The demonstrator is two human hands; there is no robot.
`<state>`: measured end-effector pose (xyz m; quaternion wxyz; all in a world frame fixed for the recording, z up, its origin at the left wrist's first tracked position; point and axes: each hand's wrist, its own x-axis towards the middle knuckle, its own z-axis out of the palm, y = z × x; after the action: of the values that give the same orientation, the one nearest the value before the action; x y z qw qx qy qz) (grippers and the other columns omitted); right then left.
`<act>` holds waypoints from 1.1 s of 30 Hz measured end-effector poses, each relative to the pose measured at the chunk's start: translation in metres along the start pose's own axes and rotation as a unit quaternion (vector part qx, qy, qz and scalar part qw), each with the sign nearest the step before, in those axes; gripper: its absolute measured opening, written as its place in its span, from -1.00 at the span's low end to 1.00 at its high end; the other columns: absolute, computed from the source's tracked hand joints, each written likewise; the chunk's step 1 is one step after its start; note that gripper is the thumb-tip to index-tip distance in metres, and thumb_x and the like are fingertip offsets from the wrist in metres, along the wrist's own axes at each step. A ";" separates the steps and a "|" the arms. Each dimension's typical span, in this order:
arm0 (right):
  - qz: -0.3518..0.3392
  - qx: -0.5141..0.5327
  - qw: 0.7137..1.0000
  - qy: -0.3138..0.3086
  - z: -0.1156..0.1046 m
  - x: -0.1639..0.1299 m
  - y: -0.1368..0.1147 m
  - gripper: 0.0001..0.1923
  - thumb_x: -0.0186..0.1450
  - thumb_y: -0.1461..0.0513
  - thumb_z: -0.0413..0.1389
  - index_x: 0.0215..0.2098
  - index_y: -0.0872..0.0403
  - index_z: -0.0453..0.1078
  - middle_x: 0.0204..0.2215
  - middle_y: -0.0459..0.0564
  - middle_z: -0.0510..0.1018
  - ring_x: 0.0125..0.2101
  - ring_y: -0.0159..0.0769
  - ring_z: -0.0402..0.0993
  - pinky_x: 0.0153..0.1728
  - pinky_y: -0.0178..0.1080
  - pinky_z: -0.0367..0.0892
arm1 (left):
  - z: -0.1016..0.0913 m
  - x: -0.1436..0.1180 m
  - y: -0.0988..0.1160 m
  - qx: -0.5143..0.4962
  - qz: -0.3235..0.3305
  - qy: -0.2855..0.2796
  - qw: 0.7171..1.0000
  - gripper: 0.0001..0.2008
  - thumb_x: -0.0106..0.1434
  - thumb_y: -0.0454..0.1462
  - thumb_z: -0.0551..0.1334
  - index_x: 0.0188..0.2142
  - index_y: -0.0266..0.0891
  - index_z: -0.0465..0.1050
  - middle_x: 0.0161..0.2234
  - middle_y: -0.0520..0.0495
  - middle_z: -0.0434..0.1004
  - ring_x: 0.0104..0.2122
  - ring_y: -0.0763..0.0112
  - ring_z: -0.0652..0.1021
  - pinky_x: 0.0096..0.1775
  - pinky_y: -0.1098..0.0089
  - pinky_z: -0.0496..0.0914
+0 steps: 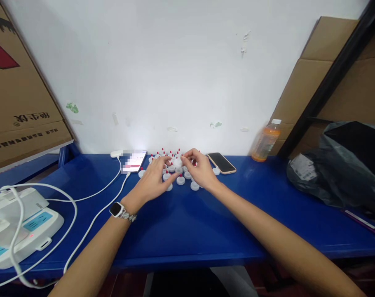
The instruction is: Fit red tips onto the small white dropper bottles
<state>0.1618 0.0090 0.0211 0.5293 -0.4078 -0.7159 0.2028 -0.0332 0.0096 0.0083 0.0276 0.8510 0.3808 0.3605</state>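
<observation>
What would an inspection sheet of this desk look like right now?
Surface: blue table, bare in front.
Job's things: white caps with red tips, clustered near the wall.
Clutter: lit phone, dark phone, orange drink bottle, black bag.
Hands: left hand and right hand meet over the caps, pinching one white piece; watch on left wrist.
Cables: white cables run from power strip to the lit phone.
Surroundings: white wall, cardboard on both sides.

Small assembly workshop: blue metal bench [181, 222] against bare white wall, flattened brown cardboard boxes [17, 103], many small white plastic caps [180, 180] laid out.
</observation>
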 end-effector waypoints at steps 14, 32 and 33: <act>-0.044 -0.343 0.906 -0.242 0.008 0.033 0.019 -0.85 0.26 0.31 0.11 -0.38 0.08 0.53 -0.40 -0.02 0.64 -0.27 -0.21 0.51 -0.06 -0.18 0.15 | 0.003 -0.002 -0.016 0.023 -0.028 -0.032 0.999 -0.76 0.44 -0.16 0.03 -0.21 -0.16 0.42 -0.22 -0.07 0.43 -0.15 0.23 0.43 -0.04 0.18 0.32; 0.085 -0.383 0.916 -0.078 -0.113 -0.010 0.057 -0.86 0.28 0.22 0.09 -0.28 0.06 0.48 -0.48 -0.05 0.56 -0.49 -0.31 0.41 -0.42 -0.29 0.13 | 0.042 0.054 0.034 0.022 0.074 -0.100 0.992 -0.74 0.42 -0.17 0.02 -0.27 -0.19 0.43 -0.26 -0.11 0.45 -0.19 0.18 0.43 -0.09 0.14 0.35; 0.093 -0.390 0.913 -0.079 -0.114 -0.011 0.059 -0.86 0.27 0.21 0.10 -0.26 0.07 0.48 -0.47 -0.03 0.57 -0.48 -0.30 0.41 -0.42 -0.29 0.13 | 0.046 0.059 0.038 0.021 0.076 -0.101 0.992 -0.74 0.42 -0.18 0.02 -0.28 -0.19 0.43 -0.27 -0.11 0.45 -0.20 0.19 0.44 -0.10 0.14 0.34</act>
<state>0.2898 0.0188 0.0127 0.2489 -0.6292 -0.7362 -0.0127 0.0465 0.0331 0.0216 0.0201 0.9100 0.3176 0.2657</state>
